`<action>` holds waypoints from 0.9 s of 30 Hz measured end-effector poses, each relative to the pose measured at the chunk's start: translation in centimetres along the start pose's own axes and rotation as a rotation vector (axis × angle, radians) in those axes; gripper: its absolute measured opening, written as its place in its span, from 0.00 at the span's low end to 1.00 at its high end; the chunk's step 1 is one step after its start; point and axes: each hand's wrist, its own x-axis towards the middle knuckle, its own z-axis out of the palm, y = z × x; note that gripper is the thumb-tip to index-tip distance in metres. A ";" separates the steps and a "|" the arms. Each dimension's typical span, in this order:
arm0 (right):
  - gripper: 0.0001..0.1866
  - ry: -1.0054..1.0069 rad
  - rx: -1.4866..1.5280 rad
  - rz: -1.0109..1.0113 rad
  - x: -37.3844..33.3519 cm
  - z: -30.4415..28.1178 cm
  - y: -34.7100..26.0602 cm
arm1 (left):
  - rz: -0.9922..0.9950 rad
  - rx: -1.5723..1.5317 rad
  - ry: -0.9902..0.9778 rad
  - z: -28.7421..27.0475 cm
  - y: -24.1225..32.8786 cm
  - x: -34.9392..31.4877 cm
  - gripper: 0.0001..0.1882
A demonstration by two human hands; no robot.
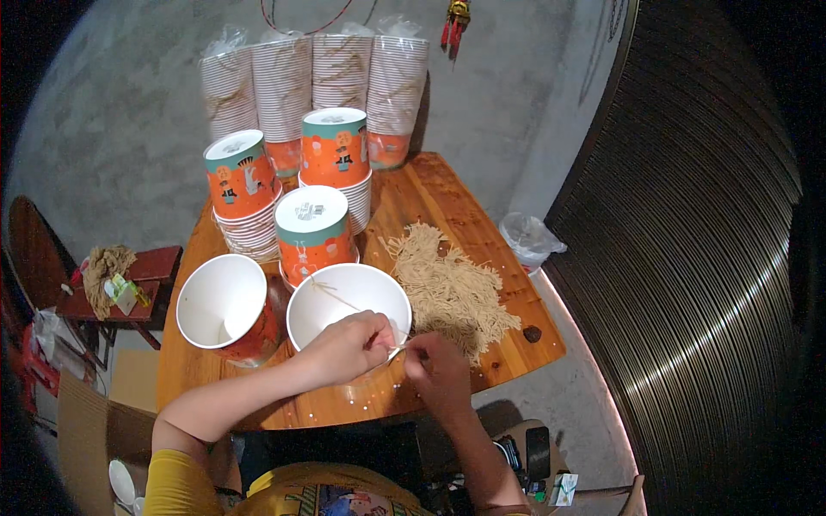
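Observation:
A white-lined paper bucket (325, 297) stands mouth up at the front of the wooden table. My left hand (357, 346) is over its near right rim, fingers pinched on a thin tan string (337, 297) whose loose end trails across the opening. Close beside it, just outside the rim, my right hand (437, 374) pinches the same string, and a short stretch of it shows between the fingertips. To the left, a second open bucket (222, 297) leans slightly. A spread pile of cut tan strings (452, 288) lies right of the buckets.
Upside-down orange and green buckets (311, 228) top stacks behind the open ones. Tall plastic-wrapped bucket stacks (340, 82) line the table's far end. A dark round lump (533, 334) sits near the right edge. A red bench (142, 275) stands left; a ribbed metal shutter (680, 258) is at right.

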 end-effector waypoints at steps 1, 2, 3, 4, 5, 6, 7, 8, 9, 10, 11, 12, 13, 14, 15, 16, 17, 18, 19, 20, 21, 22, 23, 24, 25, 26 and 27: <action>0.06 -0.017 -0.008 0.000 0.0 0.0 0.0 | -0.001 0.001 0.002 0.0 0.0 -0.1 0.07; 0.06 -0.032 -0.018 0.001 0.0 -0.1 0.0 | 0.022 0.031 0.025 0.0 0.1 -0.1 0.06; 0.06 -0.032 -0.019 0.001 -0.1 -0.2 0.1 | 0.046 0.061 0.048 -0.1 0.1 -0.1 0.06; 0.05 -0.036 -0.004 0.014 -0.1 -0.2 0.3 | 0.047 0.061 0.048 -0.1 0.2 -0.2 0.06; 0.05 -0.041 0.010 0.027 -0.2 -0.2 0.4 | 0.055 0.077 0.047 -0.1 0.4 -0.2 0.06; 0.05 -0.042 0.010 0.028 -0.3 -0.2 0.5 | 0.064 0.092 0.047 -0.1 0.5 -0.3 0.05; 0.04 -0.027 0.011 0.057 -0.4 0.0 0.5 | 0.064 0.091 0.047 -0.1 0.5 -0.4 0.05; 0.04 -0.013 0.014 0.085 -0.4 0.0 0.4 | 0.068 0.090 0.044 -0.2 0.6 -0.5 0.05; 0.04 -0.015 0.014 0.084 -0.5 -0.1 0.4 | 0.072 0.088 0.041 -0.2 0.7 -0.5 0.05; 0.08 -0.072 0.048 0.170 -0.5 -0.3 0.2 | 0.072 0.087 0.043 -0.1 0.4 -0.6 0.05; 0.13 -0.129 0.082 0.253 -0.4 -0.5 0.2 | 0.132 0.096 0.056 -0.1 0.0 -0.7 0.07; 0.13 -0.130 0.082 0.250 -0.1 -0.9 -0.2 | 0.191 0.105 0.070 -0.1 -0.2 -0.7 0.09; 0.12 -0.179 0.109 0.245 0.3 -1.5 -0.6 | 0.191 0.105 0.073 -0.2 -0.1 -0.9 0.09; 0.12 -0.225 0.134 0.242 0.7 -2.1 -0.8 | 0.127 0.108 0.002 -0.4 0.5 -1.2 0.12; 0.12 -0.225 0.132 0.241 1.0 -2.3 -0.6 | 0.062 0.111 -0.070 -0.6 1.1 -1.5 0.15; 0.10 -0.162 -0.053 -0.012 1.3 -2.3 -0.1 | 0.052 0.157 -0.135 -0.8 1.5 -1.8 0.18; 0.08 -0.097 -0.233 -0.267 1.8 -2.3 -0.1 | 0.050 0.157 -0.131 -0.9 1.4 -2.1 0.18; 0.08 -0.100 -0.231 -0.271 2.2 -2.6 -0.5 | 0.075 0.207 -0.116 -1.0 1.2 -2.5 0.18; 0.09 -0.125 -0.284 -0.310 2.6 -3.0 -1.3 | 0.098 0.258 -0.100 -1.1 1.0 -3.0 0.18; 0.11 -0.150 -0.340 -0.348 2.9 -3.4 -1.7 | 0.117 0.282 -0.092 -1.5 1.1 -3.3 0.20; 0.11 -0.154 -0.337 -0.352 3.1 -3.4 -1.5 | 0.114 0.281 -0.088 -2.0 1.2 -3.7 0.20; 0.13 -0.198 -0.345 -0.428 3.4 -3.3 -0.9 | 0.160 0.340 -0.124 -2.7 1.3 -4.0 0.21; 0.15 -0.243 -0.352 -0.502 3.5 -3.1 -0.6 | 0.206 0.398 -0.161 -3.2 1.3 -4.3 0.22; 0.15 -0.246 -0.349 -0.507 3.5 -2.7 -0.7 | 0.201 0.398 -0.155 -3.7 1.2 -4.5 0.22; 0.19 -0.217 -0.280 -0.542 3.5 -2.3 -0.9 | 0.178 0.396 -0.178 -4.1 1.1 -4.7 0.23; 0.25 -0.188 -0.204 -0.582 3.5 -1.8 -1.2 | 0.148 0.397 -0.196 -4.5 1.1 -5.1 0.24; 0.25 -0.192 -0.195 -0.593 3.5 -1.6 -1.7 | 0.192 0.327 -0.133 -4.3 1.0 -5.4 0.24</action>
